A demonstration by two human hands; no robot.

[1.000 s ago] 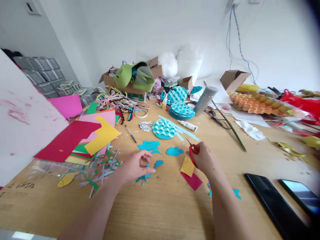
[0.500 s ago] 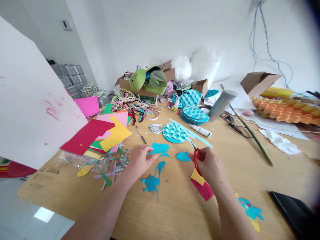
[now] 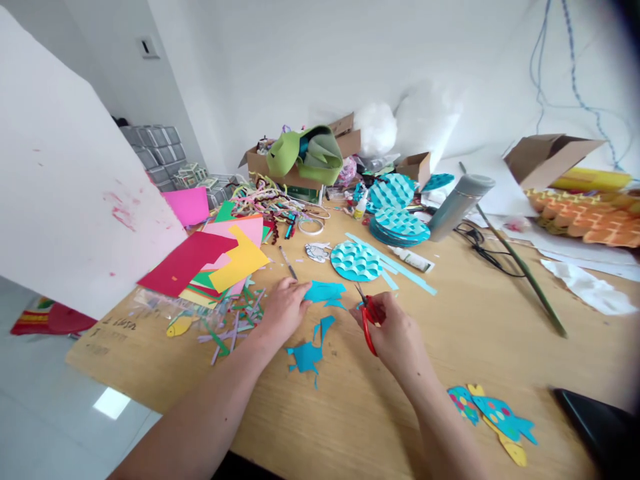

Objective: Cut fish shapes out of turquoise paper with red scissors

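My left hand (image 3: 286, 308) rests low over the table, its fingers closed at the left edge of a flat blue paper scrap (image 3: 327, 291). My right hand (image 3: 397, 330) grips red-handled scissors (image 3: 369, 327), the blades pointing up and left toward a round turquoise disc with a wavy pattern (image 3: 356, 261). A sliver of blue paper shows by the right fingertips; the hand hides the rest. Between my forearms lies another jagged blue scrap (image 3: 306, 357). Blue and yellow fish cutouts (image 3: 503, 417) with coloured dots sit right of my right forearm.
Coloured paper sheets (image 3: 187, 267) and thin strips lie at left beside a tall white board (image 3: 90, 180). Behind are a pen (image 3: 288, 262), a glue tube (image 3: 413, 259), stacked discs (image 3: 400, 228) and a grey flask (image 3: 461, 207). A green stick (image 3: 530, 280) and black phone-like object (image 3: 590, 427) lie at right.
My right hand has moved left with the scissors, covering the blue oval cutout. The yellow and red paper pieces are out of sight. My left fingers have reached the blue scrap.
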